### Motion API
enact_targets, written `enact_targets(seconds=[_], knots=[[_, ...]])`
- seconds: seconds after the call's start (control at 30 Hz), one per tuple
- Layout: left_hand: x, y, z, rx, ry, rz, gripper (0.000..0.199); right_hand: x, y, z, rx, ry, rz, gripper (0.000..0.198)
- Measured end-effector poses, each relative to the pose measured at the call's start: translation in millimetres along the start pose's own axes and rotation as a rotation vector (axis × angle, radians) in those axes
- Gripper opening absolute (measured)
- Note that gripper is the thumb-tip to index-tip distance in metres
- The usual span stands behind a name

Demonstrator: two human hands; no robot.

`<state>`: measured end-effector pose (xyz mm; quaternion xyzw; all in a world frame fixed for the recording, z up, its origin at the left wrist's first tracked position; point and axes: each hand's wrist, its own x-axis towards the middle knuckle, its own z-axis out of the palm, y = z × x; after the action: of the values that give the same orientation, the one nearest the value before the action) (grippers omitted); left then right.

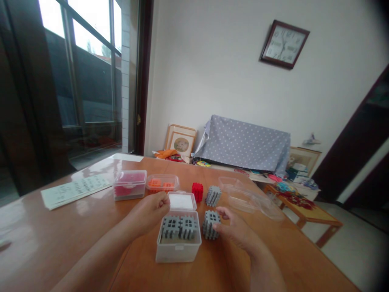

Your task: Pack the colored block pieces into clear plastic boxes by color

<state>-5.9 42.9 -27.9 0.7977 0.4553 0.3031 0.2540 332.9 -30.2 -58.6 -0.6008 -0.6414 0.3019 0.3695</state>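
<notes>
A clear plastic box (178, 252) stands in front of me with its hinged lid (182, 201) tipped back. Inside lie grey notched interlocking pieces with square window holes (179, 228). My left hand (156, 207) is closed beside the lid's left edge; whatever its curled fingers hold, if anything, is hidden. To the right of the box, my right hand (234, 227) has its thumb and fingers at the right side of a grey cube (209, 225) built from such pieces. Behind that cube stand a second grey block (213, 196) and a red cube (197, 192).
Left of centre sit a lidded box with pink contents (130, 185) and a clear tub of orange pieces (163, 183). Printed sheets (75, 190) lie farther left. Empty clear containers (243, 200) stand at the right edge of the wooden table (146, 263). A low bench (322, 223) is beyond.
</notes>
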Motion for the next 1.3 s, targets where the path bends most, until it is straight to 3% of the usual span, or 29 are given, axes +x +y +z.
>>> enact_targets(seconds=[0.43,0.63,0.77,0.93,1.2,1.3], knots=[[0,3,0,0.014,0.008,-0.008,0.018,-1,-4,-1,-0.031,0.027,-0.081,0.05],[-7,26,-3,0.05,0.059,0.067,0.013,-3,-31,6,-0.118,0.104,-0.146,0.05],[-16,45,2,0.085,0.028,0.219,0.031,-3,-51,22,-0.158,0.084,-0.27,0.051],[-20,51,14,0.052,-0.016,0.257,0.05,-5,-60,34,-0.202,0.077,-0.314,0.051],[-18,53,14,0.095,0.006,0.264,0.036,-3,-61,36,-0.173,0.085,-0.319,0.06],[-17,50,8,0.141,0.032,0.251,0.033,-3,-61,32,-0.115,0.148,-0.274,0.069]])
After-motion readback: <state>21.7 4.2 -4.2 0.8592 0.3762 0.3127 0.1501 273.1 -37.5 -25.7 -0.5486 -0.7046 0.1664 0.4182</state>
